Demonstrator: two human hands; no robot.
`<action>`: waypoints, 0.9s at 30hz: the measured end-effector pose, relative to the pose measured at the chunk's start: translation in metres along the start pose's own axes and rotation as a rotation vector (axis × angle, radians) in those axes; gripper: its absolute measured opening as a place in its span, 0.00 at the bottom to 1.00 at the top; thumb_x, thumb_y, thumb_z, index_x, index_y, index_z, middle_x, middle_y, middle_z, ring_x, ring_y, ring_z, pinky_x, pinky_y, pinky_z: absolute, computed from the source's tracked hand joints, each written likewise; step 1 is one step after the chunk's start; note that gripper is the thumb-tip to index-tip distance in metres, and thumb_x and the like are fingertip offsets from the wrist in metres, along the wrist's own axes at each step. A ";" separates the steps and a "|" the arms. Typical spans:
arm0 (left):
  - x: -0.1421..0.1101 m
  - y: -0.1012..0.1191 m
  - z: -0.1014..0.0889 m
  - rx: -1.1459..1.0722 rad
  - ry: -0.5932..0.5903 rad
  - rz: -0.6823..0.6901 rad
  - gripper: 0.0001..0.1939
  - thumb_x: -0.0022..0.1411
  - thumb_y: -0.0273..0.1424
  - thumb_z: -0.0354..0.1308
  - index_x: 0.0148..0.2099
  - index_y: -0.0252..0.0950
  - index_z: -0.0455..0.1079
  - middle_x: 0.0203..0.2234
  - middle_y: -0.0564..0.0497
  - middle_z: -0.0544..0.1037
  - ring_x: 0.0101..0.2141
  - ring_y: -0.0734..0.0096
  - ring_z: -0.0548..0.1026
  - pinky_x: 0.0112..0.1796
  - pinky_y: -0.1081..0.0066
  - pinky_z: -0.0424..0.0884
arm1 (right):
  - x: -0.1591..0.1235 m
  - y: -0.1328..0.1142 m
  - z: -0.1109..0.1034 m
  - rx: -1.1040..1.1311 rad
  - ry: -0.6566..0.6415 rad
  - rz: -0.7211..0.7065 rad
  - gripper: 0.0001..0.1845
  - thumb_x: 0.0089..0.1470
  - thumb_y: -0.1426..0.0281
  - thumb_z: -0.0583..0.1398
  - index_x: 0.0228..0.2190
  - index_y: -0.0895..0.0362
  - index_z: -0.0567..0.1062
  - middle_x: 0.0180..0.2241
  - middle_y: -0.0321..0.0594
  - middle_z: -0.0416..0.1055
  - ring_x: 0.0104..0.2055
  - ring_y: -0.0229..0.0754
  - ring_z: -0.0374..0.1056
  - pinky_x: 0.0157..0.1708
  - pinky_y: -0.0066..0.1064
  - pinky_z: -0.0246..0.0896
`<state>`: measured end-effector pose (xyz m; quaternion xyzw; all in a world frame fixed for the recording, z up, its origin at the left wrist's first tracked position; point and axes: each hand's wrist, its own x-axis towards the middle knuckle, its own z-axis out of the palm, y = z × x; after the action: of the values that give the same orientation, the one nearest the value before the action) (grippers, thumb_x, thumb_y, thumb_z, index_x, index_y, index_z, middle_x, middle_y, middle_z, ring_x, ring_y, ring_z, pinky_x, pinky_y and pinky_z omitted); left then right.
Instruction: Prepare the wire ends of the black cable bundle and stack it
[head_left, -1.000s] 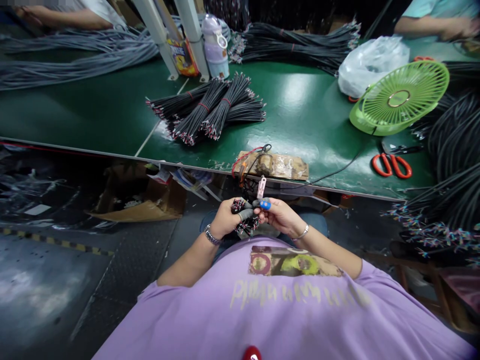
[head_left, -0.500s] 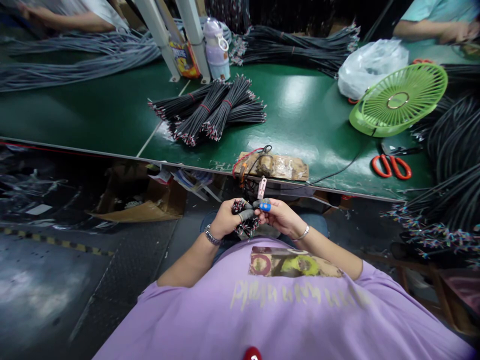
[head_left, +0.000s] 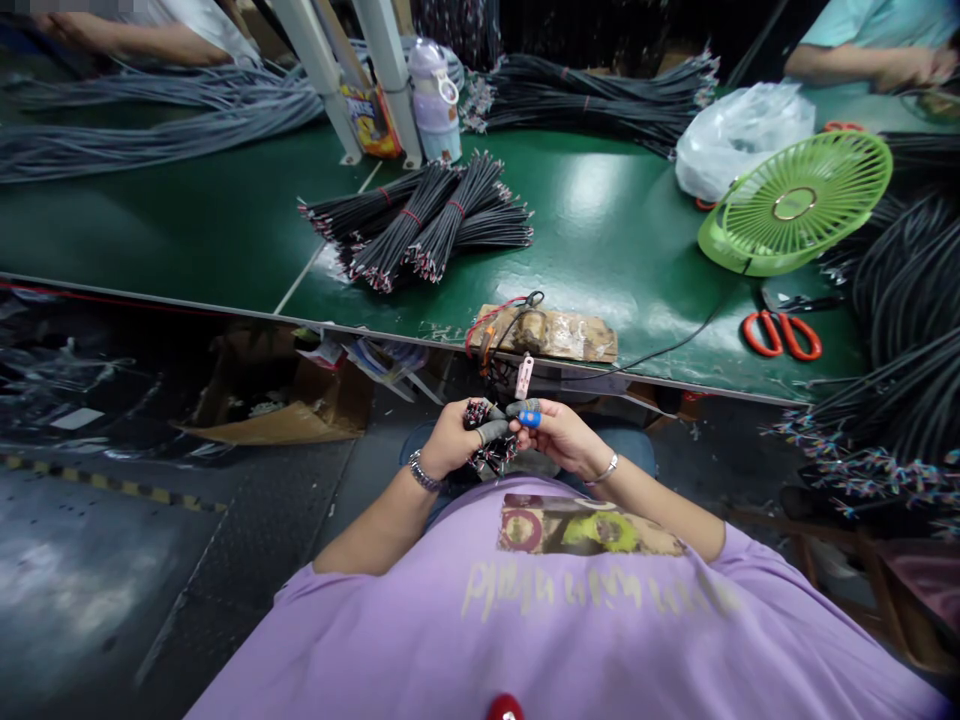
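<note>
My left hand [head_left: 459,437] is closed around a bundle of short black cables [head_left: 491,455] whose red and white wire ends stick out. Grey finger covers sit on some of its fingertips. My right hand [head_left: 553,432] pinches at the wire ends beside the bundle, with a blue band and a grey cover on its fingers. Whatever lies between those fingertips is too small to make out. Just beyond my hands, a pale pink tag-like piece [head_left: 524,377] hangs at the table edge below a worn wooden block [head_left: 574,333] with wires on it.
Tied black cable bundles [head_left: 431,215] lie on the green table [head_left: 600,230]. To the right are orange-handled scissors [head_left: 782,333], a green fan [head_left: 795,205], a plastic bag [head_left: 739,140] and a heap of long cables [head_left: 915,270]. A bottle [head_left: 435,105] stands behind. Two people sit across the table.
Almost nothing differs. The fingers of my right hand have shifted very slightly at the wire ends, and my left hand keeps its hold on the bundle.
</note>
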<state>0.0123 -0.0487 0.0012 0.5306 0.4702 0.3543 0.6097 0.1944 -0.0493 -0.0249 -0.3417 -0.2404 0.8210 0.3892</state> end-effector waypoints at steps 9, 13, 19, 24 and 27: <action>0.003 0.001 0.001 0.035 0.008 0.029 0.12 0.47 0.34 0.66 0.29 0.30 0.70 0.22 0.52 0.75 0.25 0.74 0.71 0.30 0.73 0.67 | -0.003 -0.003 -0.001 -0.136 -0.004 -0.101 0.12 0.41 0.67 0.68 0.29 0.60 0.75 0.27 0.39 0.76 0.25 0.33 0.70 0.28 0.26 0.67; 0.003 -0.001 -0.001 0.043 0.014 0.042 0.12 0.47 0.33 0.66 0.32 0.30 0.71 0.24 0.51 0.75 0.26 0.73 0.72 0.31 0.72 0.67 | -0.003 -0.005 0.000 -0.155 -0.018 -0.096 0.13 0.42 0.65 0.68 0.27 0.61 0.75 0.27 0.40 0.76 0.25 0.34 0.70 0.29 0.27 0.67; 0.003 -0.001 -0.001 0.059 0.019 0.054 0.12 0.48 0.32 0.65 0.33 0.30 0.70 0.26 0.50 0.76 0.28 0.72 0.72 0.32 0.71 0.68 | -0.001 -0.007 0.004 -0.143 0.025 -0.062 0.16 0.41 0.62 0.68 0.26 0.60 0.73 0.24 0.39 0.75 0.23 0.34 0.70 0.26 0.26 0.66; 0.002 0.000 -0.002 0.035 0.019 0.050 0.13 0.47 0.33 0.66 0.32 0.30 0.71 0.25 0.50 0.75 0.27 0.73 0.72 0.33 0.72 0.68 | -0.001 -0.005 0.001 -0.139 0.000 -0.053 0.15 0.40 0.64 0.69 0.26 0.61 0.74 0.26 0.40 0.76 0.24 0.33 0.70 0.26 0.24 0.66; 0.002 0.000 -0.002 0.020 0.015 0.042 0.13 0.47 0.34 0.66 0.32 0.30 0.70 0.24 0.51 0.75 0.26 0.74 0.71 0.30 0.73 0.68 | -0.001 -0.004 -0.001 -0.135 -0.009 -0.067 0.15 0.38 0.66 0.70 0.28 0.60 0.74 0.27 0.40 0.77 0.24 0.33 0.70 0.27 0.25 0.66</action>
<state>0.0110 -0.0462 0.0010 0.5437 0.4671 0.3664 0.5932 0.1973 -0.0481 -0.0226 -0.3555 -0.3082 0.7908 0.3914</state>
